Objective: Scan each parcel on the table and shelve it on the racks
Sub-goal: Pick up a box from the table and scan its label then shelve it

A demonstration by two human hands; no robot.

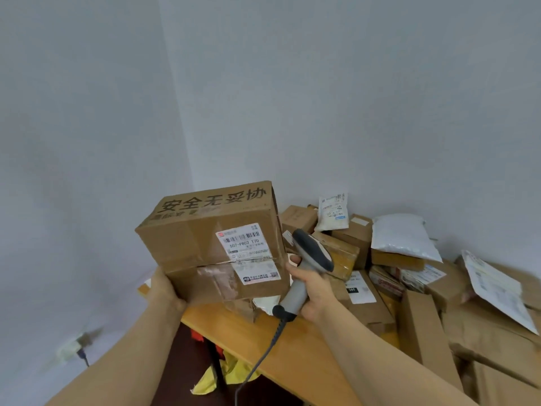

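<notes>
A brown cardboard parcel (205, 244) with black printed characters on top and a white shipping label (248, 253) on its near face is raised above the table's left end. My left hand (165, 288) grips its lower left corner from below. My right hand (307, 288) holds a grey handheld barcode scanner (310, 256) by the handle. The scanner's head sits just right of the parcel, close to the label. Its coiled cable (263, 353) hangs down over the table's front edge.
The wooden table (292, 361) carries a heap of cardboard boxes (421, 332), white padded mailers (401, 235) and labelled envelopes (494, 288) to the right. Grey walls meet in a corner behind. Yellow bags (222, 376) lie under the table; a wall socket (73, 344) is low left.
</notes>
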